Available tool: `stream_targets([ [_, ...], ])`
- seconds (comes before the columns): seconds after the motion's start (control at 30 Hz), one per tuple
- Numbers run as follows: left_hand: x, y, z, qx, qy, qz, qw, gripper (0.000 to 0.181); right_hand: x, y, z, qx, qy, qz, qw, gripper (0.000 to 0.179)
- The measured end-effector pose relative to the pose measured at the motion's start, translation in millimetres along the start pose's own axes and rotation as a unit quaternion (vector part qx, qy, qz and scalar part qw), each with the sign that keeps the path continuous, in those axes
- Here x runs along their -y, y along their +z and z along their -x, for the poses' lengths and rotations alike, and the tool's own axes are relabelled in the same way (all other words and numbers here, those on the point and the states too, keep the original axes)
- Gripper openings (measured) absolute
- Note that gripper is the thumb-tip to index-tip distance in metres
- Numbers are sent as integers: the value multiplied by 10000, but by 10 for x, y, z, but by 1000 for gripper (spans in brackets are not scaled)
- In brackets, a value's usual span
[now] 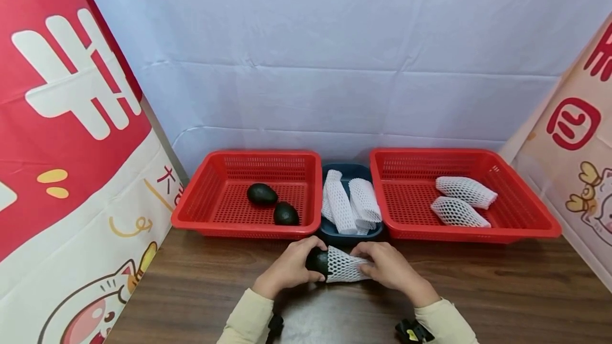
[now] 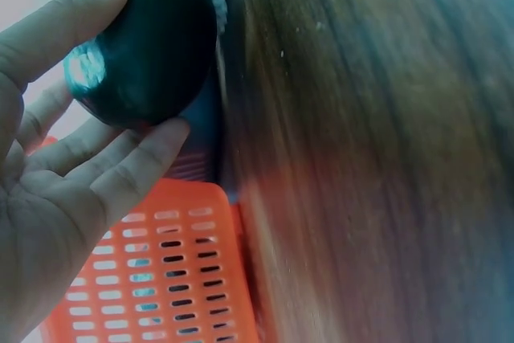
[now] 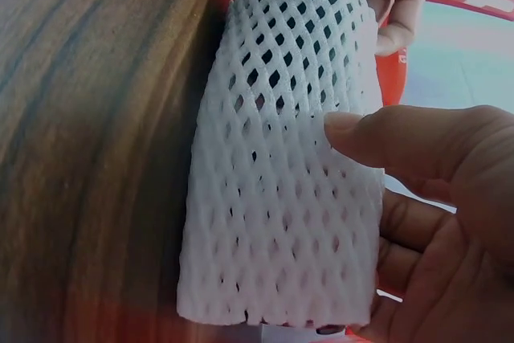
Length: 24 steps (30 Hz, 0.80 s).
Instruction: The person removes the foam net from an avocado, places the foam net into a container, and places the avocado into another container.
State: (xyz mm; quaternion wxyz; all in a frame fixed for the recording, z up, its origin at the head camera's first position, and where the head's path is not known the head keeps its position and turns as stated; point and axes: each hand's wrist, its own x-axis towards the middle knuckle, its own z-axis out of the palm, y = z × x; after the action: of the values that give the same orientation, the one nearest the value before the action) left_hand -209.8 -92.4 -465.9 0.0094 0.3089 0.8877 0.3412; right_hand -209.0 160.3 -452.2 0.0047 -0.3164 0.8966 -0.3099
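A dark green avocado (image 1: pixel 317 262) lies sideways above the table's near part, its right portion inside a white foam net sleeve (image 1: pixel 342 266). My left hand (image 1: pixel 292 265) grips the bare end, thumb on the near side and fingers on the far side. In the left wrist view the avocado (image 2: pixel 152 46) shows smooth and dark, with the net's scalloped edge around it. My right hand (image 1: pixel 389 265) pinches the sleeve, its thumb on top in the right wrist view. There the sleeve (image 3: pixel 281 158) is stretched over the avocado at its far end, and the nearer part hangs flat.
The left red basket (image 1: pixel 196 215) holds two bare avocados (image 1: pixel 262 194). Between the baskets, a dark blue bin (image 1: pixel 351 168) contains several foam sleeves (image 1: pixel 340 203). In the right red basket (image 1: pixel 530 216) lie two sleeved avocados (image 1: pixel 460 212). All stand at the back of the wooden table (image 1: pixel 478 280).
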Motion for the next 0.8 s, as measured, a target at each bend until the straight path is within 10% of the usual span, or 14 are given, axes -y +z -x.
stream_targets([
  [0.8, 152, -181, 252, -580, 108, -75, 9982, 53, -68, -119, 125, -53, 334, 296, 9990, 30],
])
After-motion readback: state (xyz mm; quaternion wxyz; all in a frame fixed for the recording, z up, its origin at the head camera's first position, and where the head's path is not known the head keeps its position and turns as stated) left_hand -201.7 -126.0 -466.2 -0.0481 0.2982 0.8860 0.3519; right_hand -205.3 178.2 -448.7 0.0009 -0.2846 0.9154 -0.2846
